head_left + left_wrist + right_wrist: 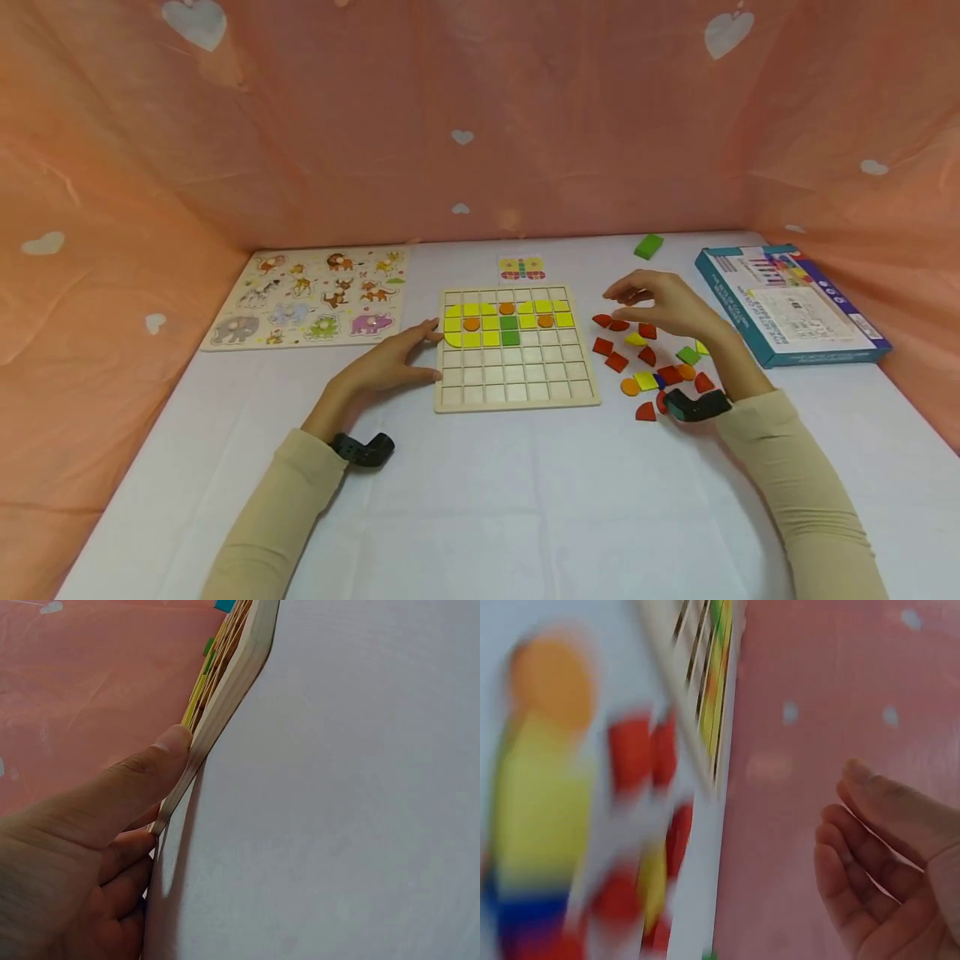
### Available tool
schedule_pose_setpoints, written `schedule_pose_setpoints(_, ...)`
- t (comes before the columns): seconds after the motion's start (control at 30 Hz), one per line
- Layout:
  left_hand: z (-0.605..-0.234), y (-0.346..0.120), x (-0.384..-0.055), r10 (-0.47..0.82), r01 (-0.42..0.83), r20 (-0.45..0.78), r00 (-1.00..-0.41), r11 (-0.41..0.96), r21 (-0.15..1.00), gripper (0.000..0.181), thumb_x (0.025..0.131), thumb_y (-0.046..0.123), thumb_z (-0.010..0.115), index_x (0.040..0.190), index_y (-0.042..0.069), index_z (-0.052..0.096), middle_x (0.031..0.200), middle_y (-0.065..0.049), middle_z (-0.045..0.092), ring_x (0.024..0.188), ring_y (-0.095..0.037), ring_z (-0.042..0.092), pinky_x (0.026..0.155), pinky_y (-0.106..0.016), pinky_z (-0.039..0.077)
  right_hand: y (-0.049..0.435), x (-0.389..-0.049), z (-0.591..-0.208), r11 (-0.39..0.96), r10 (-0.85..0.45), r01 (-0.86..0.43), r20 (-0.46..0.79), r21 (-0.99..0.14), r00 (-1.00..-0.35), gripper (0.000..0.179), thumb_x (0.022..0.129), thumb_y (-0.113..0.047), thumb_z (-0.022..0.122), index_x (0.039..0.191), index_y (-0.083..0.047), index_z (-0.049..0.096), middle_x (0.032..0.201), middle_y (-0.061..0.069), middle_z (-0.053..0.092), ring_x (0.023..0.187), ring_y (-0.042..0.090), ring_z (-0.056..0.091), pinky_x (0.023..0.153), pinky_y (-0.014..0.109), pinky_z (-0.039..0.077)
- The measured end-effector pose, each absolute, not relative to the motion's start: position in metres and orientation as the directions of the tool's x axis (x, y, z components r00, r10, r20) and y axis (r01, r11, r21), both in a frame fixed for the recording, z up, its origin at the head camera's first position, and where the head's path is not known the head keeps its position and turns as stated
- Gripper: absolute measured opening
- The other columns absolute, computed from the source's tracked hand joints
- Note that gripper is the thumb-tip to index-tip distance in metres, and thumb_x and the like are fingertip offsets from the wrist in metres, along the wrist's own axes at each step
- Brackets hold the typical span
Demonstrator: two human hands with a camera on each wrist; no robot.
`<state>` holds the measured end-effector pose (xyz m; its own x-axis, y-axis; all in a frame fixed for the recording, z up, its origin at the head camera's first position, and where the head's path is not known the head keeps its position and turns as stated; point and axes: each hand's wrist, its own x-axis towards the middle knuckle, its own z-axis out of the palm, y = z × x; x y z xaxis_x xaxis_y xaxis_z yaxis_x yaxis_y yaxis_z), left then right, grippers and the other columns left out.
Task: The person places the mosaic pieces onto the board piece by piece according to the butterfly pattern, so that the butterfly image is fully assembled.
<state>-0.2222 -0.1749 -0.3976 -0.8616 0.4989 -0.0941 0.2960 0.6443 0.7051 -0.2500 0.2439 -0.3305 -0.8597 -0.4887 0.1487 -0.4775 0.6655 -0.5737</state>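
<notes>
the left hand (382, 367) rests on the left edge of the board (536, 373), thumb and fingers spread — tiles (510, 337) fill part of the board's far rows. the right hand (670, 307) hangs right of the board near loose pieces (617, 362) — fingers gently bent, thumb apart, nothing visible in them. behind the board lies a card (522, 267); left of the board, a puzzle (317, 303).

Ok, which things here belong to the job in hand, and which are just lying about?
Job:
gridded wooden board, touched by the left hand
placed pieces
loose coloured pieces near the right hand
butterfly pattern card, apparently the guide

Apparently lying about:
animal puzzle board
teal-edged box
green block
</notes>
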Motion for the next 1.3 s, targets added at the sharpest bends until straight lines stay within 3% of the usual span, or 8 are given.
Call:
schedule_pose_setpoints(0.2, -0.399, -0.177, -0.220, 0.499, 0.291, -0.101, -0.861, 0.646, 0.705, 0.071, 0.082, 0.036, 0.071, 0.140, 0.009, 0.041, 0.155, -0.002, 0.017, 0.143, -0.022, 0.011, 0.115, -0.044, 0.013, 0.304, -0.225, -0.332, 0.793, -0.384, -0.365, 0.064, -0.487, -0.921, 0.032, 0.085, -0.006, 0.066, 0.115, 0.005, 0.060, 0.111, 0.023, 0.061, 0.099, 0.035, 0.057, 0.086, 0.051, 0.049)
schedule_pose_setpoints(0.43, -0.398, -0.178, -0.220, 0.496, 0.285, -0.101, -0.863, 0.641, 0.713, 0.071, 0.081, 0.035, 0.072, 0.140, 0.009, 0.042, 0.155, -0.002, 0.018, 0.143, -0.023, 0.011, 0.115, -0.044, 0.013, 0.328, -0.214, -0.343, 0.865, -0.333, -0.263, -0.097, -0.426, -0.938, 0.036, 0.081, 0.003, 0.064, 0.115, 0.011, 0.056, 0.109, 0.030, 0.056, 0.099, 0.046, 0.052, 0.084, 0.058, 0.047)
schedule_pose_setpoints(0.67, -0.397, -0.178, -0.221, 0.499, 0.298, -0.090, -0.862, 0.642, 0.706, 0.070, 0.081, 0.035, 0.072, 0.139, 0.008, 0.043, 0.155, -0.002, 0.019, 0.143, -0.023, 0.012, 0.115, -0.044, 0.013, 0.331, -0.220, -0.351, 0.881, -0.304, -0.237, -0.105, -0.409, -0.947, 0.030, 0.082, 0.001, 0.064, 0.111, 0.010, 0.060, 0.098, 0.020, 0.062, 0.091, 0.034, 0.054, 0.083, 0.052, 0.048)
schedule_pose_setpoints(0.8, -0.396, -0.178, -0.222, 0.503, 0.304, -0.088, -0.860, 0.642, 0.704, 0.069, 0.081, 0.034, 0.072, 0.138, 0.008, 0.044, 0.155, -0.002, 0.019, 0.143, -0.023, 0.012, 0.115, -0.043, 0.013, 0.332, -0.220, -0.352, 0.869, -0.299, -0.246, -0.059, -0.429, -0.953, 0.029, 0.085, -0.005, 0.065, 0.110, 0.009, 0.060, 0.097, 0.018, 0.062, 0.089, 0.031, 0.054, 0.081, 0.046, 0.049)
schedule_pose_setpoints(0.93, -0.395, -0.178, -0.222, 0.509, 0.312, -0.088, -0.856, 0.645, 0.698, 0.068, 0.081, 0.034, 0.072, 0.138, 0.008, 0.044, 0.155, -0.002, 0.019, 0.143, -0.022, 0.012, 0.115, -0.043, 0.013, 0.325, -0.219, -0.349, 0.799, -0.332, -0.327, 0.082, -0.504, -0.940, 0.032, 0.085, -0.008, 0.066, 0.112, 0.007, 0.060, 0.103, 0.020, 0.063, 0.093, 0.029, 0.055, 0.080, 0.023, 0.049)
schedule_pose_setpoints(1.07, -0.394, -0.177, -0.222, 0.514, 0.319, -0.085, -0.854, 0.644, 0.695, 0.068, 0.082, 0.034, 0.071, 0.138, 0.008, 0.044, 0.155, -0.003, 0.019, 0.143, -0.023, 0.012, 0.115, -0.043, 0.013, 0.300, -0.222, -0.346, 0.692, -0.380, -0.429, 0.213, -0.581, -0.900, 0.032, 0.087, -0.009, 0.065, 0.116, 0.003, 0.060, 0.110, 0.017, 0.061, 0.096, 0.024, 0.054, 0.078, 0.004, 0.041)
schedule_pose_setpoints(1.17, -0.394, -0.176, -0.222, 0.518, 0.319, -0.088, -0.851, 0.642, 0.697, 0.068, 0.082, 0.033, 0.071, 0.139, 0.007, 0.043, 0.155, -0.003, 0.019, 0.143, -0.023, 0.012, 0.115, -0.043, 0.013, 0.271, -0.226, -0.343, 0.640, -0.412, -0.474, 0.250, -0.605, -0.876, 0.033, 0.088, -0.009, 0.065, 0.118, 0.000, 0.059, 0.112, 0.014, 0.059, 0.097, 0.021, 0.055, 0.080, 0.006, 0.043)
schedule_pose_setpoints(1.3, -0.395, -0.175, -0.222, 0.521, 0.322, -0.088, -0.849, 0.642, 0.695, 0.068, 0.082, 0.033, 0.071, 0.139, 0.007, 0.043, 0.155, -0.003, 0.019, 0.143, -0.023, 0.012, 0.116, -0.043, 0.013, 0.231, -0.232, -0.337, 0.598, -0.461, -0.517, 0.264, -0.613, -0.847, 0.034, 0.085, -0.008, 0.067, 0.118, -0.001, 0.060, 0.112, 0.013, 0.060, 0.098, 0.023, 0.057, 0.085, 0.024, 0.051)
